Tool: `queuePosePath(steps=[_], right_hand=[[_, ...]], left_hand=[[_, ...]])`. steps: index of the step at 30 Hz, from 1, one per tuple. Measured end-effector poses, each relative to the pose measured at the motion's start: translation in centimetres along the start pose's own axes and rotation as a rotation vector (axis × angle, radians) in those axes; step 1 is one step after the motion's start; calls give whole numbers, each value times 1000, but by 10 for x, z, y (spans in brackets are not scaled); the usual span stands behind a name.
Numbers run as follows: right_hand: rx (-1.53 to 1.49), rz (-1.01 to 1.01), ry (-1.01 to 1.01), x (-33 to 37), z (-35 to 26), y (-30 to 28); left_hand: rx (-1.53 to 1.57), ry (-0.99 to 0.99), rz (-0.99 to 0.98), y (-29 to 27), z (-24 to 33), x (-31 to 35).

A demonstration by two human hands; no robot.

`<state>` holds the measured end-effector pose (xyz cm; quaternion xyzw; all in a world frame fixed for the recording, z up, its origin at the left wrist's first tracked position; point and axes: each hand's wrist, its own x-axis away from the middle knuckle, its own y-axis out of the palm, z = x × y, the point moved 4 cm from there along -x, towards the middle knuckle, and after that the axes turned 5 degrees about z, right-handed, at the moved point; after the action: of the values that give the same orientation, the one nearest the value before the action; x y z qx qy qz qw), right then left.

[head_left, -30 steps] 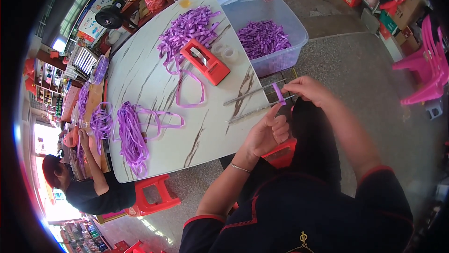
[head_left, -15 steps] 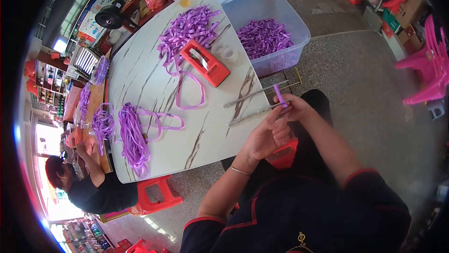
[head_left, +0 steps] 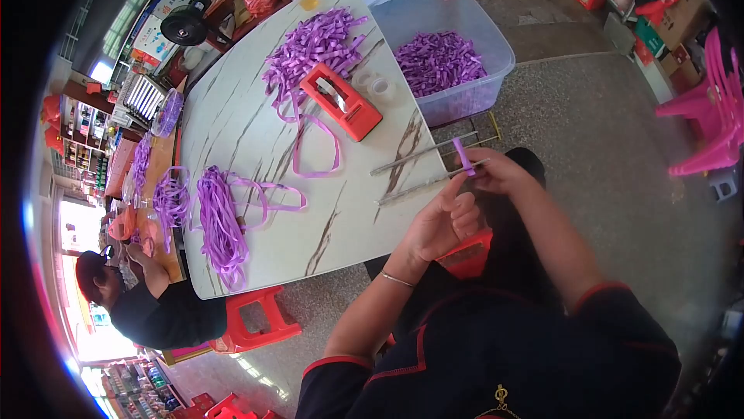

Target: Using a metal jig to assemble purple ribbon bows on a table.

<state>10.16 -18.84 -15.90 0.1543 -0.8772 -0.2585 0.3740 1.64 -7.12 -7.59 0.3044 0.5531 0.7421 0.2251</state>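
Observation:
A short purple ribbon (head_left: 463, 155) spans two thin metal rods (head_left: 415, 156) that jut past the table's right edge. My left hand (head_left: 443, 227) has its lower fingers curled in, and its thumb and forefinger close on the ribbon's near end. From the right, my right hand (head_left: 498, 172) pinches at the same end beside the nearer rod; its fingertips are partly hidden. On the table, a red tape dispenser (head_left: 341, 101) stands beyond the rods, beside a heap of purple ribbon pieces (head_left: 314, 51). A loose ribbon loop (head_left: 338, 157) trails from that heap.
A clear plastic bin (head_left: 484, 97) of purple ribbon pieces stands right of the marbled table (head_left: 310, 221). A bundle of long purple ribbons (head_left: 221, 221) lies at the table's left. Another person (head_left: 155, 310) sits far left near a red stool (head_left: 260, 322). Pink chairs (head_left: 709, 117) stand right.
My right hand has shifted slightly, and its fingers now sit lower behind the ribbon. My left hand has hardly moved. The other person's arm at far left has lowered a little.

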Motion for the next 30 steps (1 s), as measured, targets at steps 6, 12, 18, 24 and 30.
queuePosePath(steps=[6, 12, 18, 24, 30], right_hand=[[851, 554, -636, 68, -50, 29], [1479, 747, -972, 85, -58, 73], [827, 182, -470, 41, -52, 21], [65, -132, -5, -5, -14, -13], [-153, -451, -147, -42, 44, 14]], left_hand=[[18, -5, -19, 0, -1, -1], [-7, -11, -8, 2, 0, 0], [-3, -13, 14, 0, 0, 0], [-6, -24, 22, 3, 0, -2], [-14, -32, -11, 0, 1, -4]])
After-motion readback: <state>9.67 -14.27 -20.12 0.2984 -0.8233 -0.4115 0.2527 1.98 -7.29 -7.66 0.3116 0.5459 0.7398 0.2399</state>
